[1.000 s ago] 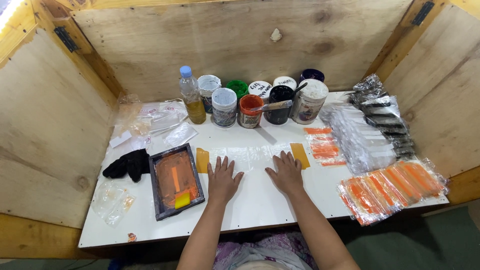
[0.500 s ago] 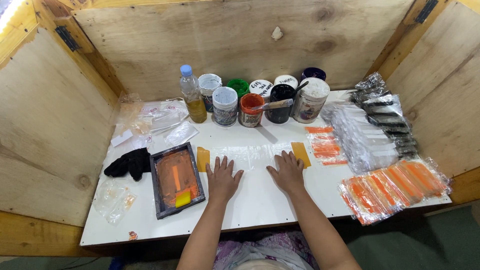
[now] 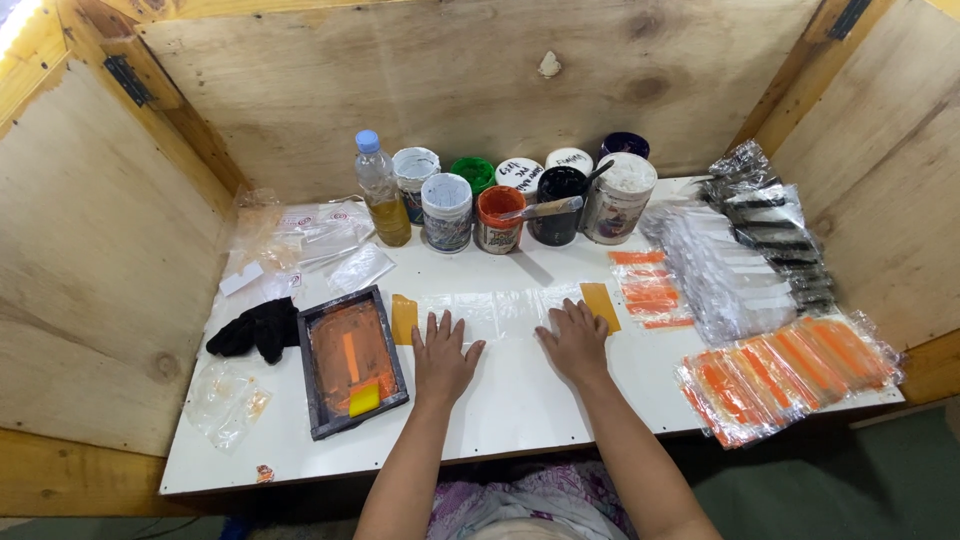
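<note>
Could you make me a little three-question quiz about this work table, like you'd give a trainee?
1. True or false: both hands lie flat on the clear plastic strip.
2. What lies directly left of the left hand? A) the framed printing screen B) the pile of orange packets C) the bottle of yellow liquid
3. Fill in: the open jar with a tool resting across it holds ____ paint.

Key: 1 true, the right hand presses it too. 2 A. 3 orange.
</note>
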